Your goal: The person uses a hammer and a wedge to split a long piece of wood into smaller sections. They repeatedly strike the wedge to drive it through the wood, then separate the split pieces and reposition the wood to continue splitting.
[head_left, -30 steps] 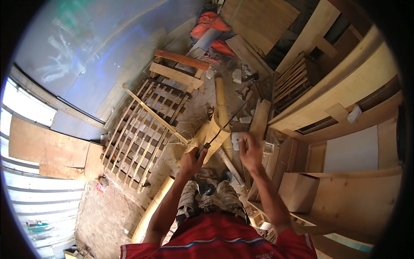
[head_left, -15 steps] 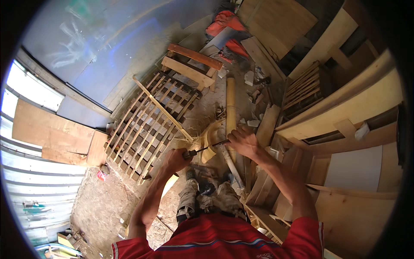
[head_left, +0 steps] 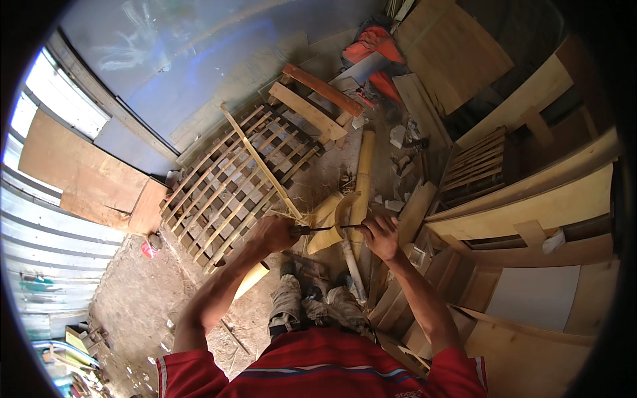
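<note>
Stretched level between my hands is a thin dark knife (head_left: 338, 228), its grip on the left side. My left hand (head_left: 273, 235) is wrapped round that grip. Closed on the far end of the same tool is my right hand (head_left: 379, 236). The blade lies across a curved, pale yellow split bamboo piece (head_left: 322, 243), which stands tilted in front of my feet. Whether the edge is cutting into it is too small to tell. A long whole bamboo pole (head_left: 364, 159) runs away from me just behind.
A slatted wooden pallet (head_left: 229, 189) lies to the left, with a loose strip (head_left: 255, 156) across it. Beyond stands a small wooden bench (head_left: 315, 99). Wooden shelving (head_left: 531, 212) lines the right. Rubble (head_left: 398, 136) and boards litter the floor. Another cut bamboo piece (head_left: 251, 280) lies beneath my left forearm.
The view has shifted, and both hands have drawn nearer each other. The knife now sits more level, and the bamboo piece has turned, showing its curved end.
</note>
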Tool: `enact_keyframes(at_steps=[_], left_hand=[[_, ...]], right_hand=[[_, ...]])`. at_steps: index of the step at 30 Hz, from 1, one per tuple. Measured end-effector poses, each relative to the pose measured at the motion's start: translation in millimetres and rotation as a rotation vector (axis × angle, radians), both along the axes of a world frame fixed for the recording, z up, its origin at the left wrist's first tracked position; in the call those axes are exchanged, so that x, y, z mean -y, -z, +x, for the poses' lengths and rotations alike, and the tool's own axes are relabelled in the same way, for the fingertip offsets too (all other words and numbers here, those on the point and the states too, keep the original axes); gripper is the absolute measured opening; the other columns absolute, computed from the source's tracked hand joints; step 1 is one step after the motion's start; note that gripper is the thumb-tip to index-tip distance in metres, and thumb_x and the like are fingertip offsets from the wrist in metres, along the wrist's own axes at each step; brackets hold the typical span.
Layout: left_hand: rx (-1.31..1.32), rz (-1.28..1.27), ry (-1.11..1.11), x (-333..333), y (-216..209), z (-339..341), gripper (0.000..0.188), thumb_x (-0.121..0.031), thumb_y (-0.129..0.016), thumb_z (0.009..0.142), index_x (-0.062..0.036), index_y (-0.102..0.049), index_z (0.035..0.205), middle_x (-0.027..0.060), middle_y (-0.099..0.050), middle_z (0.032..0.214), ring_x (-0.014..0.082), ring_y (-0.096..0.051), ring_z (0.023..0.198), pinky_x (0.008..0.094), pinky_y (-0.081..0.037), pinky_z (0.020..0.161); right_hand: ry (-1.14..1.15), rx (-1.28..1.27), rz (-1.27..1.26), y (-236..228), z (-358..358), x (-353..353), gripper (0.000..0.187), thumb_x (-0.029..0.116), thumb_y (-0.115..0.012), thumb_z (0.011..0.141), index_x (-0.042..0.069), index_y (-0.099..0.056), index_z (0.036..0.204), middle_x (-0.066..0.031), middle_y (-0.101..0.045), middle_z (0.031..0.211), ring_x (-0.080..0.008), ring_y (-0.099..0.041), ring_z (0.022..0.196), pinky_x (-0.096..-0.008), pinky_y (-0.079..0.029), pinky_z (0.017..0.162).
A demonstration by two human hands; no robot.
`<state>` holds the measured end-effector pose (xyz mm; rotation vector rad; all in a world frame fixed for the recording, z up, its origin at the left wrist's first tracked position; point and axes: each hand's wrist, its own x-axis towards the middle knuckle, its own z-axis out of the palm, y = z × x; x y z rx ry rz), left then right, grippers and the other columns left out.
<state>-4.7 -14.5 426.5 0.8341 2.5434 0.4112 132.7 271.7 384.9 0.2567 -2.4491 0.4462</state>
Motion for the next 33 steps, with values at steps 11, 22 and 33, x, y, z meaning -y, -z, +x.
enact_keyframes(at_steps=[11, 22, 33], left_hand=[[-0.108, -0.080, -0.031, -5, -108, -26, 0.015, -0.026, -0.065, 0.079, -0.0130, -0.073, 0.082, 0.0109, -0.067, 0.070, 0.0308, -0.066, 0.066, 0.0440, -0.053, 0.063], [-0.153, 0.089, -0.003, -6, -132, -17, 0.018, -0.025, -0.065, 0.076, -0.0102, -0.072, 0.083, 0.0149, -0.067, 0.071, 0.0343, -0.066, 0.068, 0.0440, -0.053, 0.066], [-0.042, -0.127, 0.057, -3, 19, 1, 0.028, -0.041, -0.058, 0.088, -0.0174, -0.073, 0.087, 0.0128, -0.068, 0.075, 0.0308, -0.068, 0.070, 0.0423, -0.054, 0.061]], right_hand=[[-0.003, -0.019, -0.142, -73, -32, 5, 0.016, 0.014, -0.080, 0.077, 0.009, -0.066, 0.081, -0.0047, -0.057, 0.075, -0.0256, -0.055, 0.071, -0.0398, -0.040, 0.070], [0.045, 0.028, -0.084, -127, -17, 0, 0.016, 0.020, -0.078, 0.080, 0.009, -0.068, 0.085, -0.0034, -0.057, 0.079, -0.0235, -0.055, 0.077, -0.0393, -0.038, 0.074], [0.101, 0.052, 0.068, -18, 25, 7, 0.016, 0.021, -0.078, 0.078, 0.013, -0.066, 0.084, -0.0018, -0.062, 0.081, -0.0212, -0.058, 0.077, -0.0376, -0.035, 0.075]])
